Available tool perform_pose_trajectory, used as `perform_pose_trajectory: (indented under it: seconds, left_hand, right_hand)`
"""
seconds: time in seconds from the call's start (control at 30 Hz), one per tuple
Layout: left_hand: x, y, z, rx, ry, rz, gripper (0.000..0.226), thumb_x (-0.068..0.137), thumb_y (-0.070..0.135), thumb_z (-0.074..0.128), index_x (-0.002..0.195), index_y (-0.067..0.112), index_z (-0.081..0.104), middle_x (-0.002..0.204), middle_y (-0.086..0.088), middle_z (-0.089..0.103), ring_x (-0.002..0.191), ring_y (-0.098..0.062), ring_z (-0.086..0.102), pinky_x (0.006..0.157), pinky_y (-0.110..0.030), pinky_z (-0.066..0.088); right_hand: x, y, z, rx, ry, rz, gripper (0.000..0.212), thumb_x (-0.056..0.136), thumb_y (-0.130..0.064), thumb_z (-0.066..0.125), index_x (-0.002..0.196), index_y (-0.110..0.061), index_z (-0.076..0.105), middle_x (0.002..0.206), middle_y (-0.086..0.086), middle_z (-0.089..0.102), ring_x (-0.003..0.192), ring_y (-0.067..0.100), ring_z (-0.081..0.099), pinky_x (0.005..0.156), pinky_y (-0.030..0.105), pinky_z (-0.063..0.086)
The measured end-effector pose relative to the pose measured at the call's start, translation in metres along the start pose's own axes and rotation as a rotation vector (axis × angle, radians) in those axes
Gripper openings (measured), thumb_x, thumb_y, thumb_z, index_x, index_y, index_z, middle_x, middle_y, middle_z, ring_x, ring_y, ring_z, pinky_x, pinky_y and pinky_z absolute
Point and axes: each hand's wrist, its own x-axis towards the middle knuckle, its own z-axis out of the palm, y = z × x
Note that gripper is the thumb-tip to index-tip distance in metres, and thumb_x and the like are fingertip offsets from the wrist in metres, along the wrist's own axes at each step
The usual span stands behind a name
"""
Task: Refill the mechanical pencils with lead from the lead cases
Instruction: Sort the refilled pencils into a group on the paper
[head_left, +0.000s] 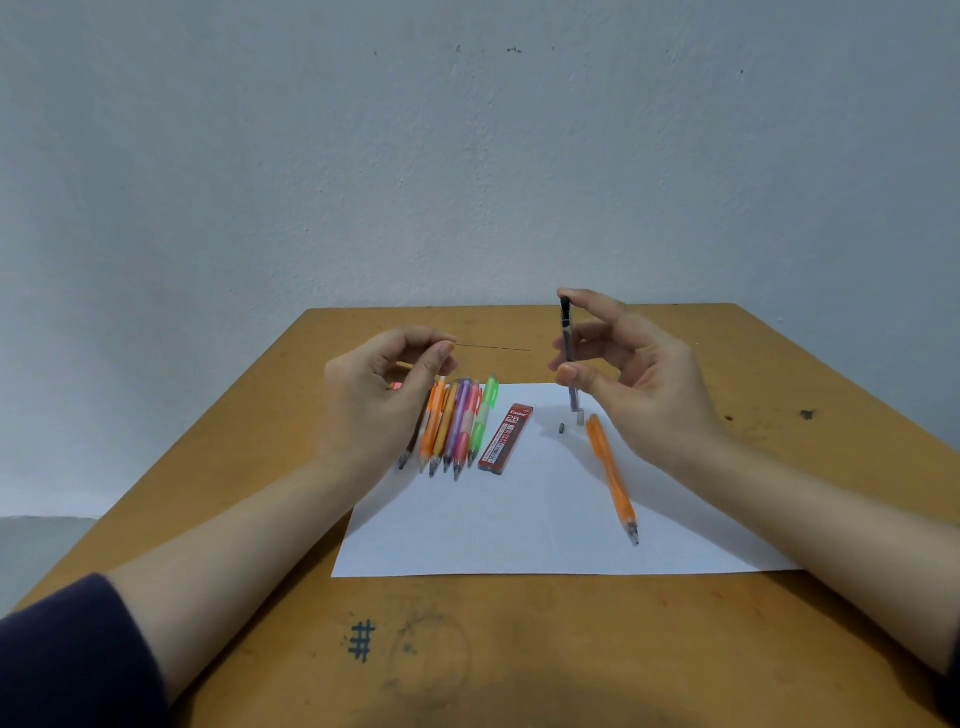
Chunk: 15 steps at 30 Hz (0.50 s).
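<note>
In the head view, just left of centre, the left hand (384, 384) pinches one end of a single lead (493, 347) between thumb and fingertip, and the lead sticks out level toward the right. Right of centre, the right hand (634, 379) holds a slim tube (567, 332) upright between thumb and fingers. It is dark with a black top, and I cannot tell whether it is a lead case or a pencil's inner barrel. Below it an orange pencil (613, 478) lies on the sheet of paper (519, 530) with two small loose parts (561, 428) near its upper end. Further left lie a red lead case (506, 439) and a row of pencils (457, 426), all on the desk (519, 649). The lead looks almost weightless, stiff and very brittle. It is best pinched lightly close to the end being fed and kept straight in line with the opening, as any sideways bend would likely snap it.
</note>
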Motion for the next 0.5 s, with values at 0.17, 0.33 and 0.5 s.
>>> perform_pose_trajectory:
  seconds: [0.17, 0.33, 0.5]
  left_hand:
    - [-0.0007, 0.0008, 0.0008, 0.001, -0.002, -0.006, 0.015, 0.087, 0.028, 0.057, 0.1, 0.024, 0.062, 0.085, 0.017, 0.066, 0.082, 0.002, 0.065, 0.069, -0.01, 0.05]
    - [0.0001, 0.0018, 0.0011, -0.018, 0.006, -0.027, 0.016, 0.086, 0.03, 0.057, 0.099, 0.025, 0.063, 0.084, 0.016, 0.067, 0.081, 0.001, 0.066, 0.069, -0.011, 0.051]
    - [-0.0006, 0.0024, 0.0002, -0.008, 0.001, -0.029, 0.013, 0.086, 0.032, 0.056, 0.098, 0.031, 0.061, 0.084, 0.017, 0.067, 0.082, 0.0, 0.066, 0.07, -0.013, 0.052]
  right_hand:
    - [-0.0012, -0.0058, 0.0009, 0.073, 0.026, 0.025, 0.031, 0.095, 0.005, 0.046, 0.108, -0.018, 0.062, 0.101, 0.013, 0.062, 0.084, 0.02, 0.068, 0.07, 0.035, 0.059]
    - [-0.0015, -0.0054, 0.0023, 0.094, 0.007, 0.09, 0.035, 0.093, 0.008, 0.046, 0.113, -0.019, 0.059, 0.099, 0.009, 0.064, 0.085, 0.019, 0.07, 0.076, 0.031, 0.057]
    - [-0.0031, -0.0077, 0.0038, -0.008, -0.008, 0.153, 0.057, 0.085, 0.007, 0.061, 0.122, -0.035, 0.052, 0.101, 0.007, 0.064, 0.094, 0.019, 0.068, 0.077, 0.038, 0.058]
